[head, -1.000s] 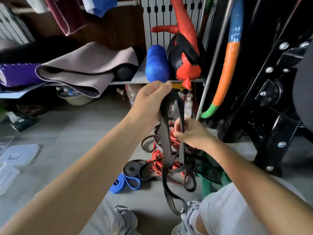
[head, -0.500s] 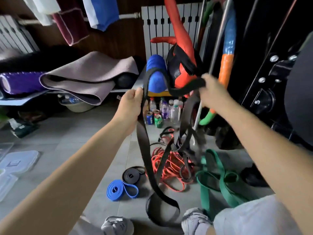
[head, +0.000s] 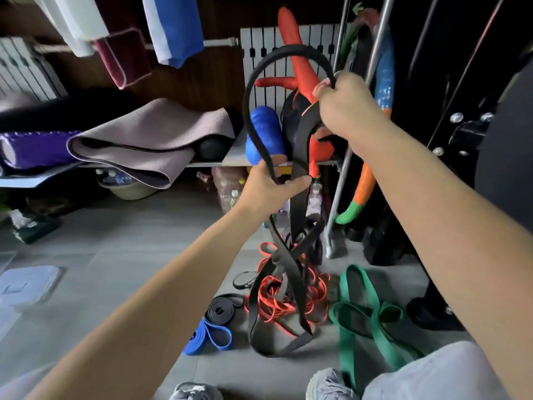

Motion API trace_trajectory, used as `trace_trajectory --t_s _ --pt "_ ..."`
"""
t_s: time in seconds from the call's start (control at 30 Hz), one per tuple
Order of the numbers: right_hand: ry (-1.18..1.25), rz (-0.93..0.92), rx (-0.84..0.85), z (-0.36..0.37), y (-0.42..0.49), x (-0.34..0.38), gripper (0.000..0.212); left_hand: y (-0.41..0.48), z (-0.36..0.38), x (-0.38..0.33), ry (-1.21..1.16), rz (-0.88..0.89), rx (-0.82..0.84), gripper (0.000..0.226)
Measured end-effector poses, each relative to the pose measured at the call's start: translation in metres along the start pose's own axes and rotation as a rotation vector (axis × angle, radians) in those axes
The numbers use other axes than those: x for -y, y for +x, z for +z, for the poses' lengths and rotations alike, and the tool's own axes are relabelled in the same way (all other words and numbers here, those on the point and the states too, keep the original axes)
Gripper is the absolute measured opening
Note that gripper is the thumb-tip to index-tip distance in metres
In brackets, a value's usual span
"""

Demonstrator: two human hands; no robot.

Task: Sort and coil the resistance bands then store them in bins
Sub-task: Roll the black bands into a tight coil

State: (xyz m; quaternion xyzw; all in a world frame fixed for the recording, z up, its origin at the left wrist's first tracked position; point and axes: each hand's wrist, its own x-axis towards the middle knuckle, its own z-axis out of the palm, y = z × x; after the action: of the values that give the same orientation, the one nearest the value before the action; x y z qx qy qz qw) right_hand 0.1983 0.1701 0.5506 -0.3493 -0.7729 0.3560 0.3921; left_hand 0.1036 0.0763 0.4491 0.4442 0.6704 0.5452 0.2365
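On the grey tiled floor (head: 115, 255) of a cluttered storage corner lie a tangle of orange bands (head: 277, 301), a loose green band (head: 354, 307), a folded blue band (head: 210, 336) and, touching it, a small coiled black band (head: 220, 310). Behind them a low shelf (head: 202, 164) carries a folded grey mat (head: 150, 140), a purple roll (head: 34, 148) and a blue roller (head: 264, 134), with a white radiator (head: 259, 39) on the wall and towels (head: 173, 27) hanging above. The person holds a long black band (head: 251, 90) up over the orange pile. The left hand (head: 268, 189) grips it low, fingers and thumb curled round the strap, and the right hand (head: 343, 105) clutches it higher, so a loop arches between them. The rest hangs twisted down to the floor. How many black straps are in that hanging twist is hard to make out. A clear plastic lid (head: 26, 281) is cut off at the left edge, the dark machine frame (head: 467, 131) on the right is mostly in shadow, and the grey shoes (head: 328, 382) are cropped at the bottom.
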Motion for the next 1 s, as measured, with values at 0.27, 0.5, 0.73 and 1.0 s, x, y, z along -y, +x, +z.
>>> trace_trajectory --t_s 0.27,0.5,0.73,1.0 --pt "0.706 0.175 0.330 0.008 -0.029 -0.032 0.005 0.001 0.016 0.004 -0.308 -0.180 -0.271 0.014" --pt "-0.349 0.432 0.785 0.070 -0.128 -0.203 0.101 -0.017 -0.006 0.000 -0.743 -0.302 -0.224 0.013" --pt "-0.049 0.715 0.488 0.148 -0.223 -0.271 0.040 -0.029 -0.046 -0.036 -0.913 -0.399 -0.208 0.036" --pt "-0.085 0.469 0.397 0.133 -0.196 -0.236 0.008 -0.049 -0.078 0.004 -0.606 -0.660 -0.296 0.022"
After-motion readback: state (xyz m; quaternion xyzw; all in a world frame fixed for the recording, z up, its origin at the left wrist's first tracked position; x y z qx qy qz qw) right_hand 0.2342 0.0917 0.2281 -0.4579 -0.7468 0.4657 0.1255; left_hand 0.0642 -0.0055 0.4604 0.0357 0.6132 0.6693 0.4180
